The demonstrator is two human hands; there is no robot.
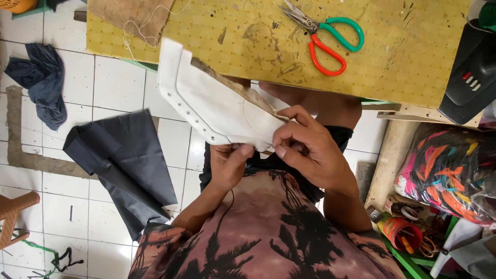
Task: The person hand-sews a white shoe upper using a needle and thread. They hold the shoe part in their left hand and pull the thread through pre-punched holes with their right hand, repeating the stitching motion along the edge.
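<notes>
I hold a white shoe upper (206, 101) with a row of small eyelet holes along one edge, just below the front edge of a yellow worktable (392, 57). My left hand (227, 165) grips its lower edge from underneath. My right hand (310, 150) pinches the same edge at the right end, thumb and fingers closed on the material. The piece tilts up to the left, its top end overlapping the table edge.
Scissors (325, 36) with a green and an orange handle lie on the table. A brown cloth piece (129, 15) with thread sits at its left. Dark sheets (124, 165) lie on the tiled floor. A black machine (473, 72) and a bag of coloured scraps (449, 170) stand right.
</notes>
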